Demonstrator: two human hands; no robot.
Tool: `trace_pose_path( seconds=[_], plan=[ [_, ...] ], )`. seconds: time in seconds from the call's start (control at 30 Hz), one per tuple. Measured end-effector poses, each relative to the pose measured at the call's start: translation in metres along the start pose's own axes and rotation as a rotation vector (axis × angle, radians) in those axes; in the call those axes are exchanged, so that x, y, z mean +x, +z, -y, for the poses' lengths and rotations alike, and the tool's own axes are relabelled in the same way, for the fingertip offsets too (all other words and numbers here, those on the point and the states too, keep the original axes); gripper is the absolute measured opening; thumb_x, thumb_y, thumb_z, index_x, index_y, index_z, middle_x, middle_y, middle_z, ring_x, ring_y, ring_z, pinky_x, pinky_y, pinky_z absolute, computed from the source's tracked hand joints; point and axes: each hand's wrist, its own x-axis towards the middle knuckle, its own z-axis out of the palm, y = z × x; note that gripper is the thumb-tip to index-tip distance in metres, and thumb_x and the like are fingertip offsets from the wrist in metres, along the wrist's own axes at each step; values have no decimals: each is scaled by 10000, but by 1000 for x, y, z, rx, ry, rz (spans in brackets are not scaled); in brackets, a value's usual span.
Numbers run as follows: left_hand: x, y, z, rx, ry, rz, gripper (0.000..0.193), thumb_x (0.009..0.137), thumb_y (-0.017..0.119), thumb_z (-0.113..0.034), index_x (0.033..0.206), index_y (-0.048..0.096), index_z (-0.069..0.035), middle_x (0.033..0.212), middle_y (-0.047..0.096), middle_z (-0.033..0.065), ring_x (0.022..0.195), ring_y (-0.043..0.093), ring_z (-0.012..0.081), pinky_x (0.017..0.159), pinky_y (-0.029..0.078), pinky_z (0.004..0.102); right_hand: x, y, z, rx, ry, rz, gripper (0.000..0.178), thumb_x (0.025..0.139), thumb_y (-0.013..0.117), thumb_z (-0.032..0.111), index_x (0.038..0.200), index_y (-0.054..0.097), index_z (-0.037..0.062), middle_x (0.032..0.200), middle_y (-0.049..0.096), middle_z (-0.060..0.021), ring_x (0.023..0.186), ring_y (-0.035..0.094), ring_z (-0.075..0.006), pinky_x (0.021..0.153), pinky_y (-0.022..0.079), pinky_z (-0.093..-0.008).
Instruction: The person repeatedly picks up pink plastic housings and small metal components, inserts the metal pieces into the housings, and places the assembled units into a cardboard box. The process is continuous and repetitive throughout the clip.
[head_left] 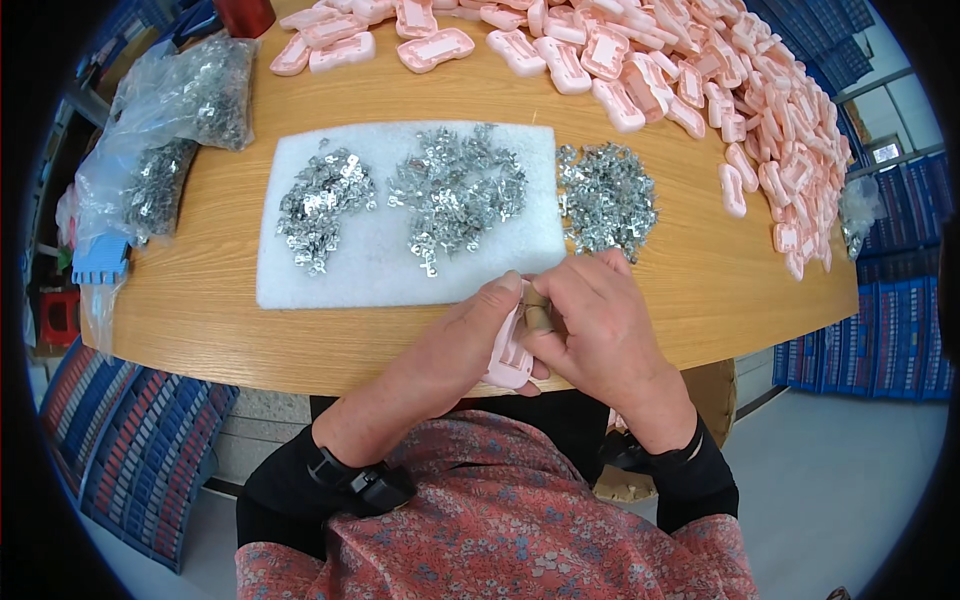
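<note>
A pink plastic shell (508, 366) with a long recess is gripped in my left hand (462, 342), tilted, near the table's front edge. My left thumb lies along its upper end, and fingertips show beneath it. My right hand (605, 318) is closed over that same upper end, its fingers bent and pressed together. A tan wrap (537, 312) covers a finger there. Whatever the right fingers pinch is hidden. Just beyond my hands, small silvery metal clips lie in a left heap (318, 210) and a middle heap (460, 190) on a white foam sheet (385, 285).
Another heap of metal clips (608, 200) sits right of the foam. Many pink shells (650, 75) pile along the table's far and right sides. Clear plastic bags of metal parts (170, 130) stand at left, beside a blue plastic piece (100, 260). Blue racks (140, 450) flank the table (230, 345).
</note>
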Motion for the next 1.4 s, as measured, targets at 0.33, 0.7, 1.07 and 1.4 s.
trace_pose_path(
  seconds=[0.33,0.7,1.07,1.4],
  plan=[
    [-2,2,-4,-23,-53,-28,573,1073,265,-485,1198,542,0,978,656,140,806,689,253,691,607,408,-1,10,-12,91,-36,-75,229,635,713,61,758,521,79,681,489,-68,648,533,-267,677,390,-378],
    [1,-4,-1,-43,-72,11,579,1073,257,-494,1160,563,-10,962,657,132,803,691,244,701,607,413,2,6,-11,81,-19,-73,221,636,736,7,766,572,78,639,516,-37,612,513,-244,648,424,-341],
    [0,-2,-4,-153,-13,12,552,1084,220,-457,1392,429,-48,927,678,193,791,705,285,738,595,391,-10,-16,-4,265,370,-16,167,843,701,58,993,633,35,801,606,-53,699,588,-156,683,460,-275],
    [-15,3,-11,238,204,-60,450,1081,351,-317,1437,414,-50,989,663,102,842,668,164,766,560,317,-18,-4,-2,1157,691,83,246,978,631,113,1186,611,-16,984,656,6,820,578,-25,727,478,-195]
  ],
)
